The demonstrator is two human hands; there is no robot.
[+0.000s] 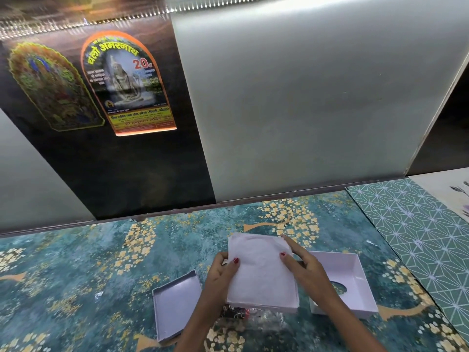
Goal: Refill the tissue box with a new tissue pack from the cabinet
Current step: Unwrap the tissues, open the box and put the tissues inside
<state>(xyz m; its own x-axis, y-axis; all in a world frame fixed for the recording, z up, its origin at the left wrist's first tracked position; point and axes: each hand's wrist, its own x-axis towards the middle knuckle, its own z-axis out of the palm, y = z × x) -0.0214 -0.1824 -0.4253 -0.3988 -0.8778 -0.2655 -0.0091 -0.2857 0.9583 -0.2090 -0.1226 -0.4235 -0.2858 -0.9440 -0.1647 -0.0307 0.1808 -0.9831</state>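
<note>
Lying closest to the near edge of the desk [76, 262] is a crumpled clear wrapper [256, 317], partly hidden under the arms. Just beyond it, a white stack of tissues [258, 270] is being held over a shallow white box tray [266, 304], and its near end is being rested inside the tray. The stack is being pinched at its left edge by the left hand [223, 273], with the thumb on top. The stack's right edge is being gripped by the right hand [302, 265], with the thumb on top and one finger stretched along the far corner. A flat white box piece [175, 301] is being left open to the left of the tray. Another white box piece with an oval hole [347, 283] is being left to the right, touching the right wrist. At the far edge of the desk, two colourful stickers [127, 82] are being shown on a dark panel [142, 174].
</note>
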